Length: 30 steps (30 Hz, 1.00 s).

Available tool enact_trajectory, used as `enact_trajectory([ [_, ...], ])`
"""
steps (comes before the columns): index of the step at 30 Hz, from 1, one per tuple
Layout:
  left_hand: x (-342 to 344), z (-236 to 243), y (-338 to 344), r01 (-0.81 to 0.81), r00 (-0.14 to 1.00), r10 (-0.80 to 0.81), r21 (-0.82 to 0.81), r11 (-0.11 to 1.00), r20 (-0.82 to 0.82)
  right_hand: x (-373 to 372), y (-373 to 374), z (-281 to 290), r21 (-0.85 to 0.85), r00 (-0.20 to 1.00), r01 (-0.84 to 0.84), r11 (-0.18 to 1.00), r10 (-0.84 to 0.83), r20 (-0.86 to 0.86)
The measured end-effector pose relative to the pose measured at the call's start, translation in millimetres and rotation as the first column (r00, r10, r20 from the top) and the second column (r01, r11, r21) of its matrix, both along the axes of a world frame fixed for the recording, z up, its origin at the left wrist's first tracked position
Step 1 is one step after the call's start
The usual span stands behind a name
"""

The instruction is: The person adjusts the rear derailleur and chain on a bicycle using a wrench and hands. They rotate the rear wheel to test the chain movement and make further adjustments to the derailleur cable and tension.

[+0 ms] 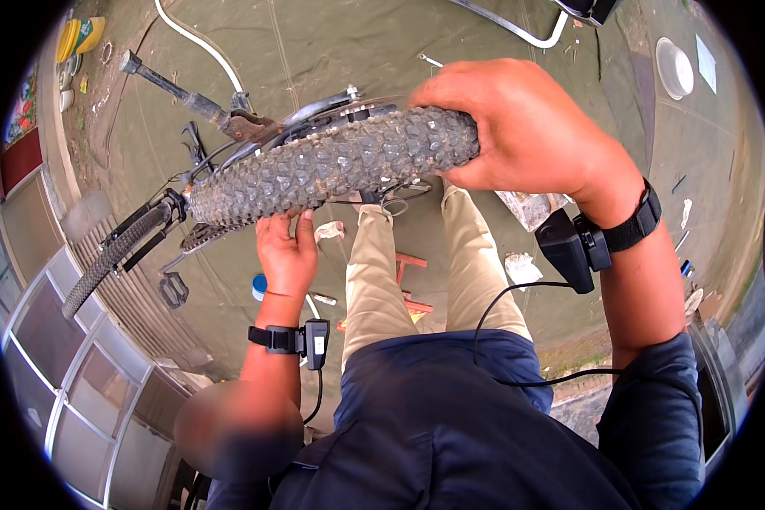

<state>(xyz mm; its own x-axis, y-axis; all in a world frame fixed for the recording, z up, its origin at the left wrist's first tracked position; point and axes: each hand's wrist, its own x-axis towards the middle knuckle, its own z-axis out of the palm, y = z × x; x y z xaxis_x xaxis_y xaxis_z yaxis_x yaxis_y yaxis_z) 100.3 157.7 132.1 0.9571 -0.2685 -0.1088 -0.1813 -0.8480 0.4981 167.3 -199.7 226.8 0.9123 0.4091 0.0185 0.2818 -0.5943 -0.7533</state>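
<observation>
Under the right grip (527,123) lies one end of a knobby bicycle tyre (331,161) — its thumb sits on the near side and its fingers reach over the far side, so this grip is clasped around the tread. Left of it and nearer the body, the left grip (286,255) brings its fingers up to the tyre's near edge, thumb raised; I cannot tell whether it closes on anything.

Two tyres show in all: the clasped one, spanning from the right grip to past the left grip, and a second tyre (115,259) slanting off to the left of the left grip. Between that second one and the left grip is one pedal (173,291). Beyond the left grip, across the tread, one grey rod (178,89) points up and left.

Two black devices (567,251) are strapped on, one behind each grip. Two trouser legs (370,289) stand between the grips. Below the right grip lies one crumpled white scrap (523,269); well to its right, one round white dish (674,67). Far left of both grips — one yellow bucket (81,38).
</observation>
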Motion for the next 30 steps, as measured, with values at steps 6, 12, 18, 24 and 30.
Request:
enact_trajectory([
  [6, 4.5, 6.4, -6.7, 0.012, 1.000, -0.012, -0.031, 0.999, 0.007, 11.4, 4.2, -1.3, -0.020, 0.996, -0.020, 1.000, 0.022, 0.086],
  [12, 8.9, 18.1, -19.5, 0.076, 0.995, -0.073, -0.044, 0.996, 0.070, 15.4, 2.7, -7.6, -0.010, 0.997, -0.035, 0.999, 0.036, 0.069],
  [18, 13.0, 29.4, -35.6, 0.150, 0.983, -0.148, -0.015, 0.989, 0.106, 12.9, 3.0, -11.4, -0.006, 0.998, -0.011, 1.000, 0.011, 0.057],
  [24, 15.8, 36.2, -43.5, 0.196, 0.973, -0.202, 0.059, 0.979, 0.111, 12.1, 3.2, -11.7, -0.020, 0.999, -0.001, 1.000, 0.002, 0.044],
  [30, 14.6, 36.1, -46.6, 0.208, 0.969, -0.213, 0.051, 0.977, 0.124, 7.1, -0.6, -11.3, -0.035, 1.000, 0.015, 0.999, -0.015, -0.001],
])
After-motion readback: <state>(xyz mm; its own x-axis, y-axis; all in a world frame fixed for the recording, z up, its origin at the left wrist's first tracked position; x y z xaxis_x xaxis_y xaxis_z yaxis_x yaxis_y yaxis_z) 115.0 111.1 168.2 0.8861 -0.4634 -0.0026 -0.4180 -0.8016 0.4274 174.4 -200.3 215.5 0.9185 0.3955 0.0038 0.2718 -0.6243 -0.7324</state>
